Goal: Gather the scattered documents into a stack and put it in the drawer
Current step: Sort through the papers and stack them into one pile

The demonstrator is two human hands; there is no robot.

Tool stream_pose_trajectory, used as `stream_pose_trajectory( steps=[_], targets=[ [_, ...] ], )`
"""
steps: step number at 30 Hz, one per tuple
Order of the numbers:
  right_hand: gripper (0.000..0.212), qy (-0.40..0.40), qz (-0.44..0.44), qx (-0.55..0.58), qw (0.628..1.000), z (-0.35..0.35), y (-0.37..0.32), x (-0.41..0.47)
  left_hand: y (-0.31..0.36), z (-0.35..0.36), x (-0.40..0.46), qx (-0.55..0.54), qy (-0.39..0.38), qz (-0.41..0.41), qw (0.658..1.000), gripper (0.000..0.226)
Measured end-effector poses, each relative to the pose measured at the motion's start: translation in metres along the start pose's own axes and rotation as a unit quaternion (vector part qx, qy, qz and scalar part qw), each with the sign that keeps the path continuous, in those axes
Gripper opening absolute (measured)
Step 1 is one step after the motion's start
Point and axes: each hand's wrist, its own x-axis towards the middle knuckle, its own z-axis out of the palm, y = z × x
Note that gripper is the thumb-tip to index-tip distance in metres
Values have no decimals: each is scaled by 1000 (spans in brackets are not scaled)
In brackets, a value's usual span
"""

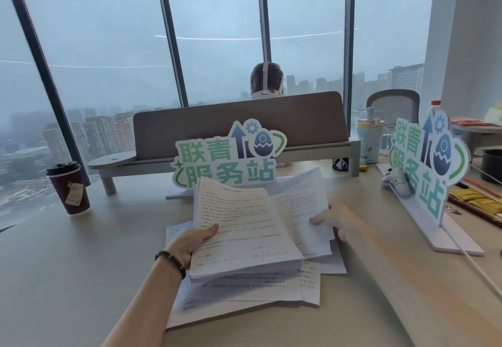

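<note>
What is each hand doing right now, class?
Left hand: closed on the thick stack of papers, lifted off the desk.
Right hand: fingers pressing the loose sheets; grasp cannot be told.

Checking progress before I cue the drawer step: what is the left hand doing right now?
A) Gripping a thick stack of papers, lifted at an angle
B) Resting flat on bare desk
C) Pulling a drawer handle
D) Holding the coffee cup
A: the left hand grips the thick stack by its left edge, tilted up above the loose sheets on the desk.
</note>
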Motion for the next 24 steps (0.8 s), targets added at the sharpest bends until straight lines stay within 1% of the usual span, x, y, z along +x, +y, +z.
stream_pose_trajectory(
  steps=[3,5,7,9,11,14,16,17,21,24],
  targets=[
    [41,5,-27,-15,1000,3,1,2,0,1,-1,-10,-11,-3,1000,31],
    [44,39,-73,-81,993,7,0,-1,0,1,-1,-13,-14,-3,1000,30],
    [47,78,-108,-170,976,10,-2,-7,0,2,-1,-11,-16,-2,1000,31],
    [50,100,-121,-198,968,11,-4,-11,0,1,-1,-9,-16,0,1000,33],
    [47,108,-121,-194,967,12,-5,-14,0,1,-1,-1,-8,3,1000,31],
    [29,90,-105,-139,980,9,-7,-12,-2,3,-1,37,12,5,999,30],
    [30,71,-82,-90,990,8,-7,-9,-3,5,-1,56,24,9,998,29],
    [31,65,-79,-82,991,8,-6,-8,-3,6,-2,60,29,12,998,27],
    [29,52,-78,-95,991,9,-6,-13,-2,8,-3,63,30,14,997,23],
    [28,56,-68,-64,994,6,-8,-12,-2,7,-3,61,29,10,998,23]
  ],
)
